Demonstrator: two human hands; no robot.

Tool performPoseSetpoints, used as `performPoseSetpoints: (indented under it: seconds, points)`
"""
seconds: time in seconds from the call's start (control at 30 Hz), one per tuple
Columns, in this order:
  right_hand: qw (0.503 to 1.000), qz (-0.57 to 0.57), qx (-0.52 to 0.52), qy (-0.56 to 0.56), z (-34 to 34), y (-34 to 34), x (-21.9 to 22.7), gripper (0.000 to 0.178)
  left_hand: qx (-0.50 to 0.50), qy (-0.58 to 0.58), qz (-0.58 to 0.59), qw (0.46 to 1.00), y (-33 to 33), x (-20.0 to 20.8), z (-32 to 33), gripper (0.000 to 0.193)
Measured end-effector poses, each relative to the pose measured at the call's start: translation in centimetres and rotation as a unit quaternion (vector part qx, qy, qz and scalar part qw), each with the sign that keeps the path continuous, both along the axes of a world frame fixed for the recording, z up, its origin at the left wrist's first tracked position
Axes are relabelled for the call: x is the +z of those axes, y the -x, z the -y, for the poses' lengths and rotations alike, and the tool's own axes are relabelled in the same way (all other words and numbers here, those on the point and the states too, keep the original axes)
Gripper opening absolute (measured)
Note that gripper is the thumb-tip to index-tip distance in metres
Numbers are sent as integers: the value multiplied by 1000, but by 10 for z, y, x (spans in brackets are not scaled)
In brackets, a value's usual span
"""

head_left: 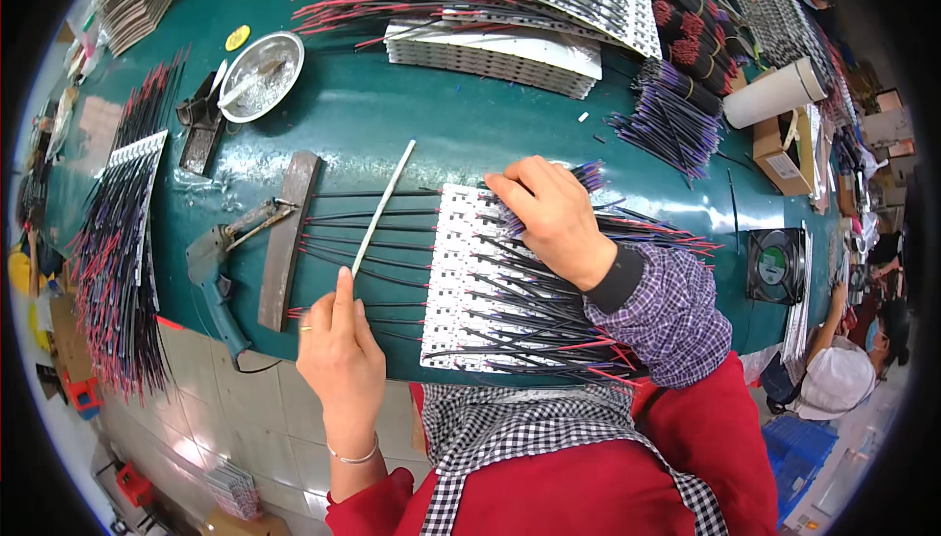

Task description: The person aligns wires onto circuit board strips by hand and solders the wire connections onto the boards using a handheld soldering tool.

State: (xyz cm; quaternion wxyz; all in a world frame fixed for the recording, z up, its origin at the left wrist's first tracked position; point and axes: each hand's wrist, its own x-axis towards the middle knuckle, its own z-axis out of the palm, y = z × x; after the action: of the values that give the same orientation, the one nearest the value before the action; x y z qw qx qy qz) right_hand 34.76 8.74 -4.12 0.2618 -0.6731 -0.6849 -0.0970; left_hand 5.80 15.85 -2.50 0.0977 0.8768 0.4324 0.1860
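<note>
A white perforated board (453, 286) lies near the table's front edge, with rows of thin black wires crossing it. My right hand (554, 218) is at its far edge, thumb and forefinger at the top corner. Its curled fingers hold a bundle of purple-tipped wires (591, 176), partly hidden by the palm. Black wires with red tips run left from the board to a dark flat bar (289, 242). A thin whitish stick (384, 205) lies slantwise over these wires. My left hand (343, 345) has its fingers stretched out, a fingertip beside the stick's near end.
Left of the bar lies a teal glue gun (218, 281), its nozzle towards the bar. Behind it stands a metal bowl (284, 51). Stacked white boards (490, 56) and wire bundles (676, 120) lie at the back. A small fan (774, 265) is at right. Other people sit far right.
</note>
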Motion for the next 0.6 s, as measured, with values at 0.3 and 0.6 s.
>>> performPoseSetpoints:
  seconds: [0.3, 0.6]
  points:
    - [999, -51, 3, -10, -5, -2, 7, 37, -238, 120, 85, 960, -22, 19, 49, 35]
    - [997, -76, -6, -14, -1, -1, 1, 47, 14, 116, 222, 968, -4, -1, 36, 20]
